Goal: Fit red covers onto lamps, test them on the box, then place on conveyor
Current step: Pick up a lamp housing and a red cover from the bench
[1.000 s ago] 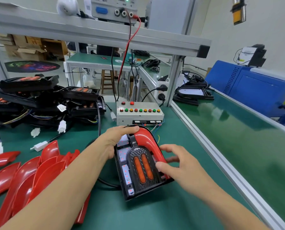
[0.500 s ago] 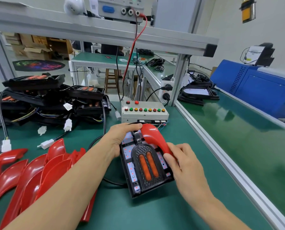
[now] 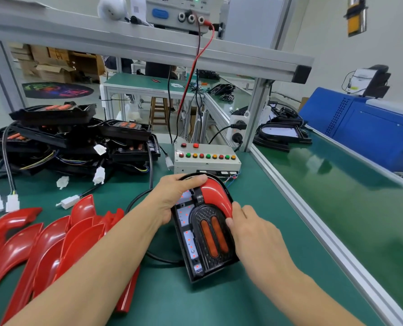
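Note:
A black lamp (image 3: 205, 241) lies flat on the green table in front of me, with two orange strips in its middle and small red lights glowing along its left side. A curved red cover (image 3: 215, 194) sits over its top right corner. My left hand (image 3: 174, 198) grips the lamp's upper left edge, fingers curled over the top. My right hand (image 3: 254, 234) presses its fingertips on the cover's lower end at the lamp's right side. The grey test box (image 3: 207, 161) with coloured buttons stands just behind the lamp.
Several loose red covers (image 3: 50, 243) are heaped at the left. Black lamps with cables and white plugs (image 3: 78, 142) are piled behind them. The green conveyor (image 3: 348, 208) runs along the right past an aluminium rail, with black lamp parts (image 3: 280, 135) at its far end.
My right hand moved in from beside the lamp onto the red cover's lower end. The cover now lies lower over the lamp's corner. My left hand kept its hold.

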